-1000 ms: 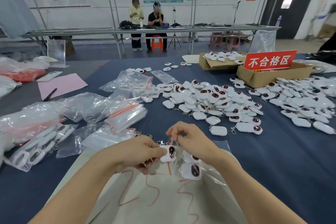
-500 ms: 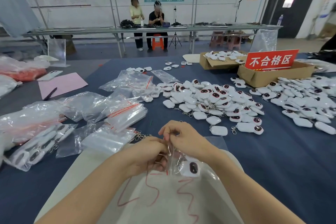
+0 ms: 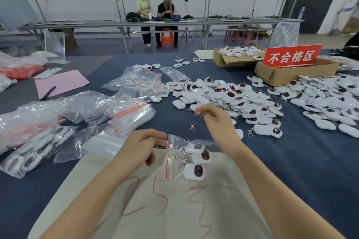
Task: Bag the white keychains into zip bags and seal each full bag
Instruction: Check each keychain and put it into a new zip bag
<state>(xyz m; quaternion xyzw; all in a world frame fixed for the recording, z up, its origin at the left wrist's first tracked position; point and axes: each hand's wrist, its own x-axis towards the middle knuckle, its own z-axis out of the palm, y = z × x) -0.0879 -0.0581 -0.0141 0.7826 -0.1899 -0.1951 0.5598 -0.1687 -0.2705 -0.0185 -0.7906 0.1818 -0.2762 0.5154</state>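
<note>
A small clear zip bag (image 3: 173,154) with a red seal strip lies on a beige sheet (image 3: 136,219). Three white keychains (image 3: 195,171) sit inside it. My left hand (image 3: 140,146) pinches the bag's open mouth at its left edge. My right hand (image 3: 216,124) has reached forward to the near edge of the big pile of white keychains (image 3: 223,97). Its curled fingertips are over a metal chain there, and I cannot tell whether they grip it. A loose clasp (image 3: 192,127) lies on the blue cloth between my hands.
Empty zip bags (image 3: 132,116) are stacked at the left, with filled bags (image 3: 33,153) nearer the left edge. A second keychain pile (image 3: 330,103) spreads at the right, behind it cardboard boxes (image 3: 281,76) and a red sign (image 3: 291,56). Pink paper (image 3: 60,82) lies far left.
My right hand let go of the bag and moved forward to the pile. A third keychain now sits inside the bag, which my left hand alone holds.
</note>
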